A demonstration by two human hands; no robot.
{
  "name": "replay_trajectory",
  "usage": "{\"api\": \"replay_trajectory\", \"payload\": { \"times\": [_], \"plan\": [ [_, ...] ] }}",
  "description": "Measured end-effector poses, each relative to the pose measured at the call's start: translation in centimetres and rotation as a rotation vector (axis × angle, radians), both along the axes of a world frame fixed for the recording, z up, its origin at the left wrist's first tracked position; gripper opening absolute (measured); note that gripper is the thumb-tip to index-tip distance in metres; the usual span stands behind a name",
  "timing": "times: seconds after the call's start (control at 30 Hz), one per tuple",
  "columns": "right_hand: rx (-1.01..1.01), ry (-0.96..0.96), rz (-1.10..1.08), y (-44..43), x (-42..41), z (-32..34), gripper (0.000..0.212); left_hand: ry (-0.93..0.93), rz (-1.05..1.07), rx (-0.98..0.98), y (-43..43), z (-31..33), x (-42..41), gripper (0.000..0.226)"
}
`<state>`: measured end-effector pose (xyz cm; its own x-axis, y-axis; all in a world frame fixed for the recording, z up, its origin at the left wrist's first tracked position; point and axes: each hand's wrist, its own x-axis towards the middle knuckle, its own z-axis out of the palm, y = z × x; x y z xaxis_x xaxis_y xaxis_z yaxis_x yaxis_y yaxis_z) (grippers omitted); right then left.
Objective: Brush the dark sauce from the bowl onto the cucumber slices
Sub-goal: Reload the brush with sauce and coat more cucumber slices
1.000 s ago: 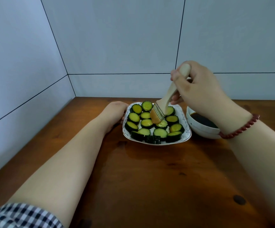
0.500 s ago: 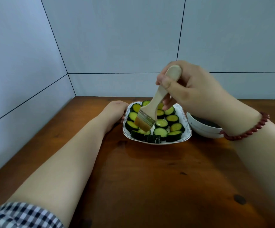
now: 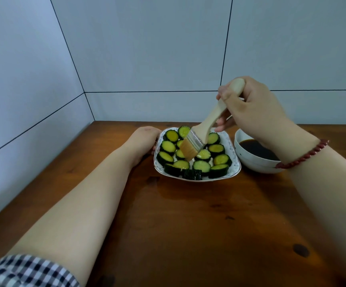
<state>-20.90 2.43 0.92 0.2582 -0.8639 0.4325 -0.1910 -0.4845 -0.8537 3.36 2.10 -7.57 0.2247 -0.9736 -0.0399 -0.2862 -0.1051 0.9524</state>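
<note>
Fingers, R hand [image 3: 255,112], clamp brush [image 3: 196,140]; L hand [image 3: 145,137]: hidden at plate [image 3: 236,165], grip unclear.

At frame centre a plate [image 3: 236,168] sits on the table [image 3: 188,224], slices [image 3: 201,165] on it. The bowl [image 3: 255,163] stands just right of it, sauce [image 3: 257,151] inside. The left hand [image 3: 144,139] grips the plate's left rim; the right hand [image 3: 253,112], upper right, holds the brush [image 3: 201,137] over the middle slices.
</note>
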Motion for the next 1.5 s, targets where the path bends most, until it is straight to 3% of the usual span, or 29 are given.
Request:
{"api": "replay_trajectory", "payload": {
  "times": [0.1,0.3,0.43,0.57,0.77,0.97,1.2,1.5],
  "plan": [
    [0.068,-0.071,0.039,-0.1,0.2,-0.2,0.018,0.022,0.002,0.005,0.0,0.0,-0.1,0.013],
    [0.102,0.015,-0.012,-0.5,0.0,-0.4,0.017,0.028,-0.007,0.008,0.0,0.0,0.1,0.022],
    [0.067,-0.090,-0.049,-0.5,-0.4,0.2,0.020,0.035,-0.002,0.009,0.1,0.1,0.0,0.015],
    [0.246,-0.235,0.069,-0.2,0.4,0.2,0.022,0.002,0.016,0.015,0.0,0.1,0.0,0.014],
    [0.244,-0.074,-0.003,-0.4,0.8,-0.8,0.023,-0.003,0.000,0.008,-0.1,-0.1,0.2,0.010],
    [0.305,-0.227,0.037,-0.5,0.9,-0.4,0.022,0.003,-0.010,0.011,-0.1,-0.1,0.2,0.015],
    [0.272,-0.062,-0.029,-0.7,0.5,-0.7,0.022,0.028,-0.010,-0.001,-0.6,-0.5,0.5,0.025],
    [0.373,-0.220,0.058,-0.1,0.8,-0.3,0.024,0.011,-0.003,0.010,-0.6,-0.6,0.5,0.014]
  ]
}}
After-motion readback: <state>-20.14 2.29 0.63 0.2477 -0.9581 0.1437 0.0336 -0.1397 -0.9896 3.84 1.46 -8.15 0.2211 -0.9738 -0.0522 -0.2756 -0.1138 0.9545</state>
